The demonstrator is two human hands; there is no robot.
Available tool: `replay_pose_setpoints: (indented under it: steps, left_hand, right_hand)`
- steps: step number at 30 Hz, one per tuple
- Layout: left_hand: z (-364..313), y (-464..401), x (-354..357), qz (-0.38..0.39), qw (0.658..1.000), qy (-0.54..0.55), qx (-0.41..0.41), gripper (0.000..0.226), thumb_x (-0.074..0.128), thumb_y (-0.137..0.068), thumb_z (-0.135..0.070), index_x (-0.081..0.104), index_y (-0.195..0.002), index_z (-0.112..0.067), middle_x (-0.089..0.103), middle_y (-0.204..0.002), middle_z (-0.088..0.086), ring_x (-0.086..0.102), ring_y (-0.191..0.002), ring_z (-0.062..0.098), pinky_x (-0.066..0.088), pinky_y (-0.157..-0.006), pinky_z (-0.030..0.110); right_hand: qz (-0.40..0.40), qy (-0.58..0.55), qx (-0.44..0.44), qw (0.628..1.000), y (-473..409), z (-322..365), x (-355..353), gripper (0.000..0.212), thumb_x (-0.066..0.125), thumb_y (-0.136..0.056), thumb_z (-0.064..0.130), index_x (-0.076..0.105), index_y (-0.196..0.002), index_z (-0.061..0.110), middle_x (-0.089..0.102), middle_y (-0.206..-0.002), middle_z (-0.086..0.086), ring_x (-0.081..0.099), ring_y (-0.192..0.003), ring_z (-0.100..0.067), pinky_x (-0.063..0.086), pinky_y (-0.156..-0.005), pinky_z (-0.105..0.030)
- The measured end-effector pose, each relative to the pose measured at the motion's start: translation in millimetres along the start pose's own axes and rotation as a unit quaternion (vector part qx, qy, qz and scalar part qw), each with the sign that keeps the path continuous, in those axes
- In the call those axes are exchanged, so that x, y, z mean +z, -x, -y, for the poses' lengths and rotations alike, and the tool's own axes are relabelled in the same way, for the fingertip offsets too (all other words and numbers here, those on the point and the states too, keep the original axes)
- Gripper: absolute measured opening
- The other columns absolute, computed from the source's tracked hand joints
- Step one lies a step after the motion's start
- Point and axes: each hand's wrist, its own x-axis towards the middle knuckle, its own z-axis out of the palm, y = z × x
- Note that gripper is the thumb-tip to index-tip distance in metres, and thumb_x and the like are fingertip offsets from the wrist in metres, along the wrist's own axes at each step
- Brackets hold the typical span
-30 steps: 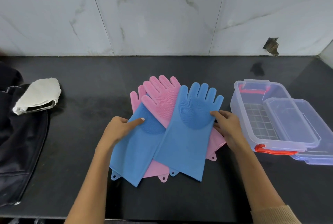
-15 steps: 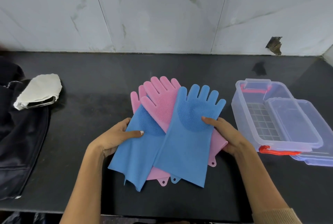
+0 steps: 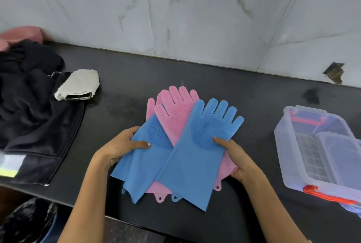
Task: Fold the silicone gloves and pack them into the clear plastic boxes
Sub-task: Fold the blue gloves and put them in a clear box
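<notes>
A stack of silicone gloves lies on the black counter (image 3: 136, 78). Two blue gloves are on top: the right blue glove (image 3: 197, 156) and the left blue glove (image 3: 144, 162). Pink gloves (image 3: 176, 110) lie under them with fingers pointing to the wall. My left hand (image 3: 121, 147) grips the left edge of the stack, thumb on top of the left blue glove. My right hand (image 3: 236, 156) grips the right edge, thumb on the right blue glove's palm. The clear plastic boxes (image 3: 293, 145) with orange latches stand at the right, apart from the gloves.
A dark garment (image 3: 33, 117) covers the counter's left end, with a phone in a white pouch (image 3: 78, 84) on it. A pink item (image 3: 21, 34) sits at the far left by the tiled wall. The counter's front edge runs just below the glove cuffs.
Both hands have slid under the stack's edges and closed on it, thumbs on top. The stack's cuffs have lifted slightly. The camera has tilted and moved right.
</notes>
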Motion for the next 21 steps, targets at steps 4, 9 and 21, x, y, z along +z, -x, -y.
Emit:
replay_pose_setpoints:
  steps: [4, 9, 21]
  left_hand:
    - [13, 22, -41, -0.071, 0.997, 0.013, 0.005, 0.044, 0.077, -0.073, -0.014, 0.061, -0.114, -0.016, 0.072, -0.105, 0.011, 0.069, -0.093, 0.032, 0.056, -0.080, 0.046]
    - [32, 54, -95, -0.164, 0.986, 0.022, -0.013, 0.040, 0.075, -0.075, -0.008, 0.062, -0.112, -0.016, 0.072, -0.104, 0.014, 0.069, -0.091, 0.035, 0.055, -0.081, 0.049]
    - [48, 93, -158, -0.283, 0.958, -0.039, -0.036, 0.038, 0.078, -0.073, -0.007, 0.063, -0.106, -0.018, 0.072, -0.099, 0.006, 0.070, -0.083, 0.021, 0.054, -0.063, 0.031]
  right_hand:
    - [0.033, 0.016, -0.012, 0.999, -17, -17, 49, 0.029, 0.059, -0.091, 0.015, 0.060, -0.119, 0.016, 0.071, -0.112, -0.009, 0.068, -0.102, -0.029, 0.053, -0.087, -0.048]
    - [0.080, 0.054, -0.007, 0.995, -46, -40, 113, 0.029, 0.057, -0.092, 0.012, 0.059, -0.120, 0.015, 0.071, -0.111, -0.007, 0.067, -0.102, -0.027, 0.051, -0.092, -0.047]
    - [0.110, 0.133, 0.025, 0.985, -75, -74, 211, 0.023, 0.055, -0.093, 0.014, 0.059, -0.114, 0.021, 0.070, -0.107, -0.002, 0.067, -0.098, -0.021, 0.055, -0.081, -0.035]
